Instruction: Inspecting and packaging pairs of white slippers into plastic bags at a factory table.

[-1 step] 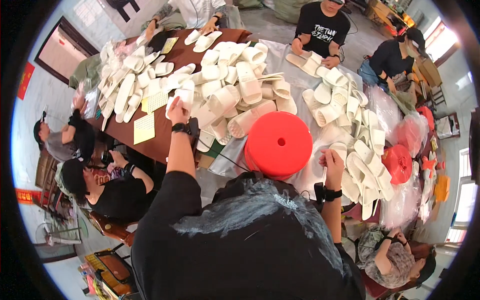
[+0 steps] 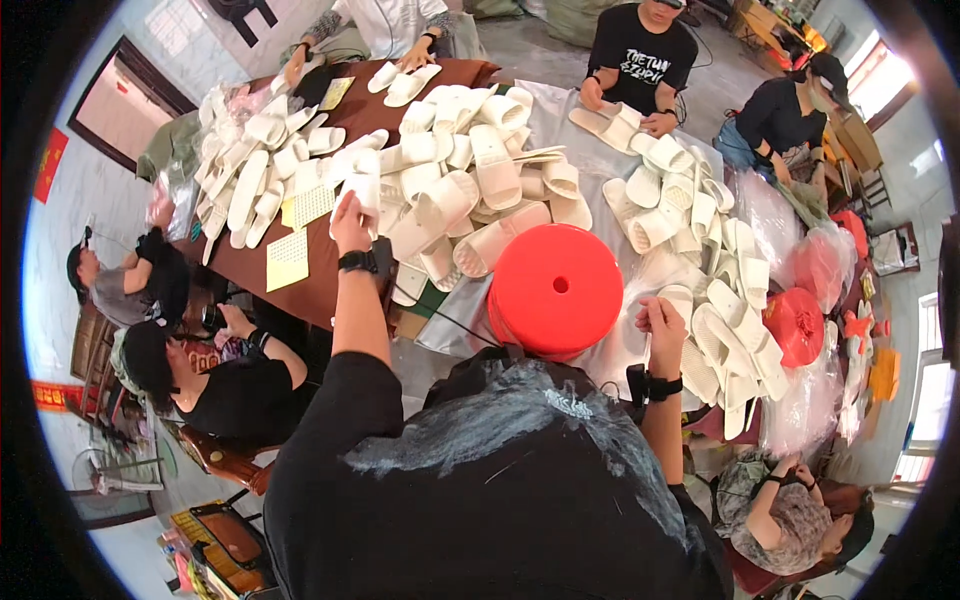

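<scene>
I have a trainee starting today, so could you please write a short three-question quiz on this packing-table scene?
1. True or false: the left hand grips a white slipper over the slipper pile.
2. What colour is the round stool in front of the wearer: A blue, B red, C green?
3. What does the right hand touch?

Key: 1 true; 2 B; 3 clear plastic sheeting beside the stool.
</scene>
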{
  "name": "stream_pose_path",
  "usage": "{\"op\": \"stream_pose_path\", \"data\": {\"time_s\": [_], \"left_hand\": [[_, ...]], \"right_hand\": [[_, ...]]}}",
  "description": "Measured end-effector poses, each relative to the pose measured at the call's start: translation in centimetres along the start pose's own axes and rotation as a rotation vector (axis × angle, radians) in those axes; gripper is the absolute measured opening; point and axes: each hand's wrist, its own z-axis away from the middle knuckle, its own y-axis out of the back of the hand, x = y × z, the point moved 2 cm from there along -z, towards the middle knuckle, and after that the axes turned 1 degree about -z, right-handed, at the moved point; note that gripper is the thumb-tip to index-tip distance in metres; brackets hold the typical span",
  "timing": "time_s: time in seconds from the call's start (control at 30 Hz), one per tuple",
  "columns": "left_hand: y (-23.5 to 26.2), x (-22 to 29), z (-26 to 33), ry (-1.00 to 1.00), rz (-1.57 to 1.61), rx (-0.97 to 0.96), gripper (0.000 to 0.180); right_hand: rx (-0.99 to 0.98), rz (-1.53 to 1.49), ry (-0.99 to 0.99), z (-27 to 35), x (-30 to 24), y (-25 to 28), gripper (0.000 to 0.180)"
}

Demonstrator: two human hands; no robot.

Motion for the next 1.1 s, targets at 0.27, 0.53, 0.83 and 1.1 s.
{"op": "stream_pose_path", "data": {"time_s": [0.27, 0.53, 0.83, 1.1], "left_hand": [[-8.3, 11.9, 16.9, -0.119, 0.175, -0.33, 0.022], [-16.6, 5.2, 32.0, -0.063, -0.59, -1.104, 0.042], [-19.2, -6.9, 35.0, -0.048, -0.671, -1.418, 0.062], [-15.5, 2.0, 32.8, -0.571, -0.904, -0.995, 0.038]], "right_hand": [[-0.212, -0.023, 0.036, -1.6, -1.3, -3.1, 0.025], [-0.177, -0.136, 0.056, -1.7, -2.6, -3.2, 0.024], [0.001, -0.197, -0.085, -1.6, 1.6, 1.2, 0.022], [-0.112, -0.006, -0.131, -0.8, 3.5, 0.1, 0.027]]}}
